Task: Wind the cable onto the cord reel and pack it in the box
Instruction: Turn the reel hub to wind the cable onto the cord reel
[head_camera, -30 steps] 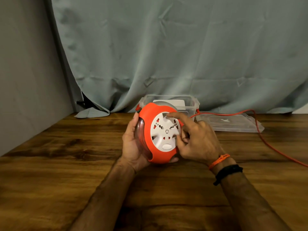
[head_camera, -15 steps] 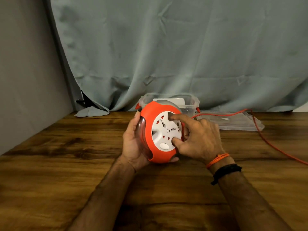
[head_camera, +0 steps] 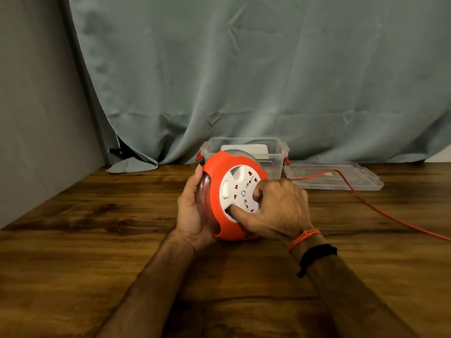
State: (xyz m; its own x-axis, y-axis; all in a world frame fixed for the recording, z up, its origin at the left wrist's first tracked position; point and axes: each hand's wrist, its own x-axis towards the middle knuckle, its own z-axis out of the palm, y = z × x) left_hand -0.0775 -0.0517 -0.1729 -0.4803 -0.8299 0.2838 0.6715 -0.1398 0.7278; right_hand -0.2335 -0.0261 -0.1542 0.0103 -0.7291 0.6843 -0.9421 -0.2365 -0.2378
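An orange cord reel [head_camera: 217,181] with a white socket disc [head_camera: 238,189] stands on edge on the wooden table. My left hand [head_camera: 191,208] cups its clear back side from the left. My right hand [head_camera: 275,211] presses thumb and fingers into the grooves of the white disc. The orange cable [head_camera: 380,211] runs from behind the reel to the right, across the table and out of view. A clear plastic box [head_camera: 278,152] with orange latches stands open just behind the reel.
The box's clear lid [head_camera: 353,181] lies flat to the right of the box, with the cable passing over it. A grey curtain [head_camera: 244,81] hangs along the table's far edge, a wall stands at the left.
My right hand has turned the white disc: its oval button went from the bottom to the left side. The cable on the right has shifted slightly. My left hand stays in place.
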